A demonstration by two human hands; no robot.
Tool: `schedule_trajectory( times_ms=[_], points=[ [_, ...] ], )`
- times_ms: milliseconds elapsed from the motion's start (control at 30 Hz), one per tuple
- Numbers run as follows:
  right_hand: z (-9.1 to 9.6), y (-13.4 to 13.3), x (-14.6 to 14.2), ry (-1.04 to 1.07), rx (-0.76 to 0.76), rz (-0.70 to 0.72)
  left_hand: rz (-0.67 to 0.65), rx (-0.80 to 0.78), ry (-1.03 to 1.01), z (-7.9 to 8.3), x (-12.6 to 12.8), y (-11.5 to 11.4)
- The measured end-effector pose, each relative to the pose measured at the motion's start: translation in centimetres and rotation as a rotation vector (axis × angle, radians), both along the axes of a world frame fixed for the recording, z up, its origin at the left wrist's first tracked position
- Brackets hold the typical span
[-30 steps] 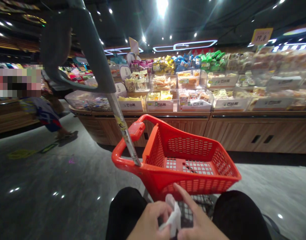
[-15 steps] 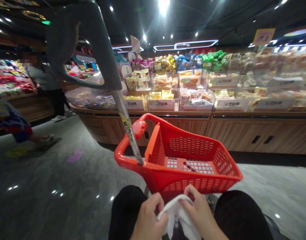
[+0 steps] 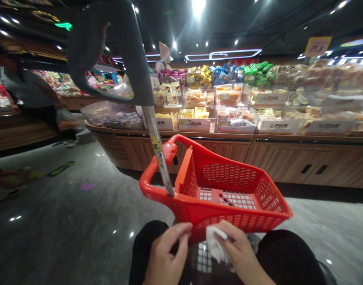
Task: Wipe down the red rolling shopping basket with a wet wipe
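While the right hand (image 3: 235,242) pinches tissue (image 3: 215,242) and the left hand (image 3: 169,251) gapes, clear bins (image 3: 196,125) hold packaged snacks (image 3: 199,112).

Hands (image 3: 169,250) (image 3: 238,246) apart, right in a pinch

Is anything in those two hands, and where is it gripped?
The right hand holds a white tissue or cloth, pinched near its upper end, the rest hanging below; the left hand appears empty.
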State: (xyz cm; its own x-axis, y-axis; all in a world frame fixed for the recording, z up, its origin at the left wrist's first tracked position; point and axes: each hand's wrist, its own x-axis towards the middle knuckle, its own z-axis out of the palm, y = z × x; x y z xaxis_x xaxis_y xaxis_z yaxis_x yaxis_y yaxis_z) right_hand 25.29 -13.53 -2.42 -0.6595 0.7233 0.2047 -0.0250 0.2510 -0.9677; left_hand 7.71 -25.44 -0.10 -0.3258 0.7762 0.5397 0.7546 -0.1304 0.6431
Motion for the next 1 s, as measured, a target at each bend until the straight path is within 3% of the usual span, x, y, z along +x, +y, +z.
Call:
schedule_trajectory(
  times_ms=[100,233,367,500,633,833,1000],
  points=[
    [2.5,1.4,-0.8,0.028,0.026,-0.115,0.32,0.239,0.325,2.3,-2.9,1.0],
    [5.5,2.9,-4.5,0.06,0.311,-0.104,0.541,0.182,0.556,4.1,-5.1,4.0],
    [5.8,3.2,-7.5,0.002,0.587,-0.048,0.537,0.073,0.586,4.3,-5.2,5.7],
    [4.5,3.2,-6.9,-0.157,0.771,-0.094,0.498,0.041,0.577,4.4,-5.1,5.3],
    [3.9,3.7,-6.7,-0.129,0.786,-0.084,0.49,0.03,0.578,4.6,-5.1,5.2],
    [4.9,3.3,-10.1,0.0,0.825,0.06,0.477,0.037,0.581,4.4,-5.1,5.3],
    [5.3,3.1,-9.2,-0.114,0.823,0.051,0.482,0.034,0.57,4.2,-5.1,5.3]
  ],
)
